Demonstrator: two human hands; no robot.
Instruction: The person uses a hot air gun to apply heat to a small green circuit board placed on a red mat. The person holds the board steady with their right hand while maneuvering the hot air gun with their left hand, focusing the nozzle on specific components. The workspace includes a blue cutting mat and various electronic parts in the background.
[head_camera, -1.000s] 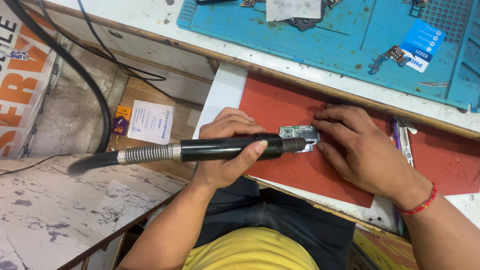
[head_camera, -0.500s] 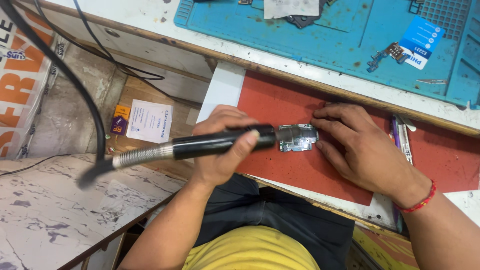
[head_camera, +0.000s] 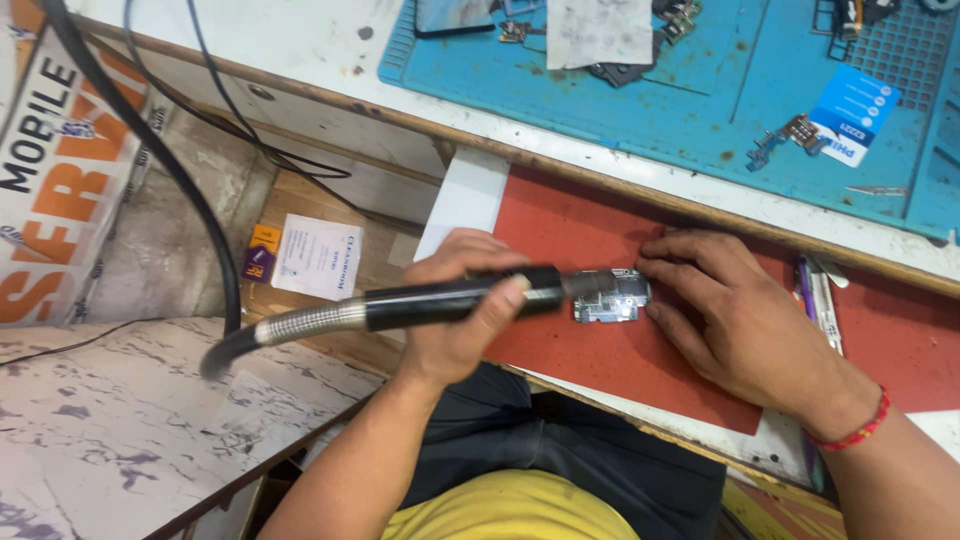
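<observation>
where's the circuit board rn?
Head view, centre: circuit board lies on the red mat, between the left hand's tool tip and the right hand's fingertips.

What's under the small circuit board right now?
The circuit board lies on the red mat, steadied by the right hand. The handpiece covers its left edge; nothing beneath shows.

The slim rotary handpiece (head_camera: 450, 298) was black with a ribbed silver collar, and it lay over a flat rectangular mat (head_camera: 590, 235) of brick red. Beyond it spread a teal-blue rubber work mat (head_camera: 700, 85), smudged with dark marks. The low marble-patterned slab (head_camera: 120, 420) was white with grey veining, and the woven wrist thread (head_camera: 850, 432) was red.
</observation>
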